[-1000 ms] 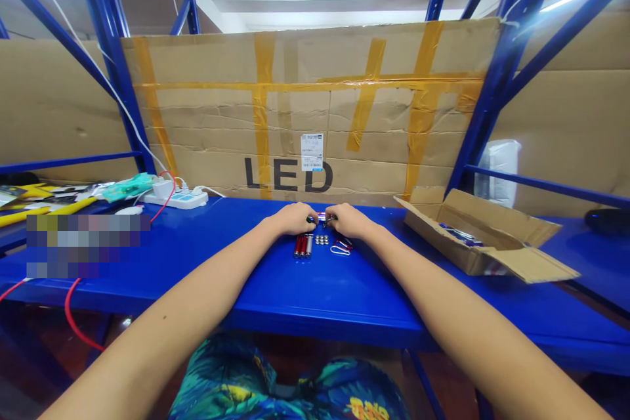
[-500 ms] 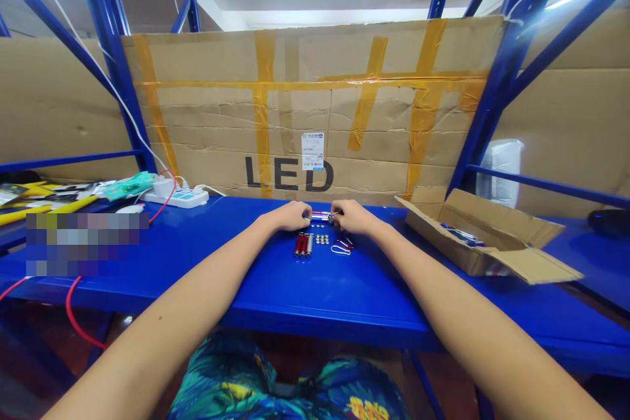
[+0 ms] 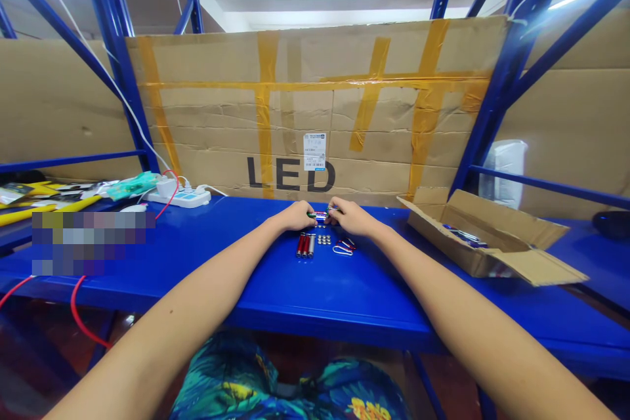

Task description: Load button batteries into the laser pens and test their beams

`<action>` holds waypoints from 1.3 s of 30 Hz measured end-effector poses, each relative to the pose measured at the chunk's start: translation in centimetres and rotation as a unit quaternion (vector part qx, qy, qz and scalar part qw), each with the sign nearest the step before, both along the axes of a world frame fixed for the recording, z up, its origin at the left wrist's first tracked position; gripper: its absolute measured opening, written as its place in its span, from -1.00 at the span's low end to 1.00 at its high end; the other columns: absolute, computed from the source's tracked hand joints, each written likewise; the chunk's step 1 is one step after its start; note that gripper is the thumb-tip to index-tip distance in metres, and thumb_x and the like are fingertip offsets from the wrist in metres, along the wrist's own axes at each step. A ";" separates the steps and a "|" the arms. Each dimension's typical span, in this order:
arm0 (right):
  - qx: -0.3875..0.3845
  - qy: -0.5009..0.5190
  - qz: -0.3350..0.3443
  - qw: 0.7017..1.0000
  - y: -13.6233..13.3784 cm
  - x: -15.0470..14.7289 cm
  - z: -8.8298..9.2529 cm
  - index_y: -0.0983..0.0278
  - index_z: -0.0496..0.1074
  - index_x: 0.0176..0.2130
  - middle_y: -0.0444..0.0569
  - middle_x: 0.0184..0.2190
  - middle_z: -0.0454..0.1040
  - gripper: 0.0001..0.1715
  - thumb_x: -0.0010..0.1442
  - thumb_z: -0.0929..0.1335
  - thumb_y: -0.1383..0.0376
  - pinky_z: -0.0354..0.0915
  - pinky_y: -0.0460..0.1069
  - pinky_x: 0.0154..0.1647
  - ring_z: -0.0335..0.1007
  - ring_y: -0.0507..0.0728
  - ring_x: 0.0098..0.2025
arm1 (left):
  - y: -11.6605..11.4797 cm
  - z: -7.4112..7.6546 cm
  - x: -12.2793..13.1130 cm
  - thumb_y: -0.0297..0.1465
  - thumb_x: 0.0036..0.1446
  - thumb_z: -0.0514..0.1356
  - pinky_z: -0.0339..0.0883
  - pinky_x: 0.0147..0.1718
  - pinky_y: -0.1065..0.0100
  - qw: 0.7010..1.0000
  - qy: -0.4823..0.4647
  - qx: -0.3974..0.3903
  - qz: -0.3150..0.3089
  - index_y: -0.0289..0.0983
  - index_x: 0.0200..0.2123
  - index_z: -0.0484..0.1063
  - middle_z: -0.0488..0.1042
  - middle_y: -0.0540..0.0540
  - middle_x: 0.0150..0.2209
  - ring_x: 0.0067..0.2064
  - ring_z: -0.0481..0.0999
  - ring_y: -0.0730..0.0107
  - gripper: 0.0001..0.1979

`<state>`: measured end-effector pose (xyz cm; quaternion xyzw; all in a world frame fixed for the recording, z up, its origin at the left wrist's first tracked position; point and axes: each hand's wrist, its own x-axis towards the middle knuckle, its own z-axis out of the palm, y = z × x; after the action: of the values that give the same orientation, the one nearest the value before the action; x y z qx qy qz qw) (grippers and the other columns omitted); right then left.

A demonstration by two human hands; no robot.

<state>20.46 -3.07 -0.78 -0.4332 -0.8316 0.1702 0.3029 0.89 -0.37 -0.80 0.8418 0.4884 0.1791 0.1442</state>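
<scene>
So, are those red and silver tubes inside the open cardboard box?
No, the tubes lie on the blue tabletop, left of the cardboard box.

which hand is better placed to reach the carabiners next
The right, most likely. The right hand is just beyond the carabiners, while the left hand is nearer the red and silver tubes. What either may be holding is too small to make out.

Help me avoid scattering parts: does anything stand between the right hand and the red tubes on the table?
Yes: small silver pieces lie on the blue table between the right hand and the red tubes. They look low enough to pass over.
</scene>
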 end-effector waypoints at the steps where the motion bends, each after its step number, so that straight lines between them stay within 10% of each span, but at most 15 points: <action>1: 0.002 -0.010 0.000 1.000 -0.1 0.0 0.0 0.24 0.23 -0.32 -0.05 -0.36 0.57 -0.89 0.28 0.21 0.38 0.27 -0.08 -0.31 0.46 0.06 -0.32 | 0.1 -0.1 0.0 -0.31 -0.04 0.23 0.14 -0.47 0.39 1.000 -0.002 0.000 0.001 -0.33 -0.48 0.51 0.45 -0.02 -0.55 -0.44 0.38 0.40 -0.82; 39: -0.054 -0.032 0.039 0.997 -1.8 0.6 1.2 0.25 0.28 -0.38 -0.02 -0.37 0.61 -0.89 0.19 0.25 0.41 0.35 -0.06 -0.28 0.54 0.11 -0.29 | -0.6 0.6 0.8 -0.32 -0.19 0.30 0.14 -0.45 0.44 0.994 -0.033 -0.087 -0.055 -0.33 -0.41 0.61 0.41 0.05 -0.57 -0.46 0.30 0.49 -0.76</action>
<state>21.03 -4.85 0.46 -0.4210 -0.8471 0.2123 0.2452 1.69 -1.02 -0.17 0.8452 0.4498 0.1556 0.2431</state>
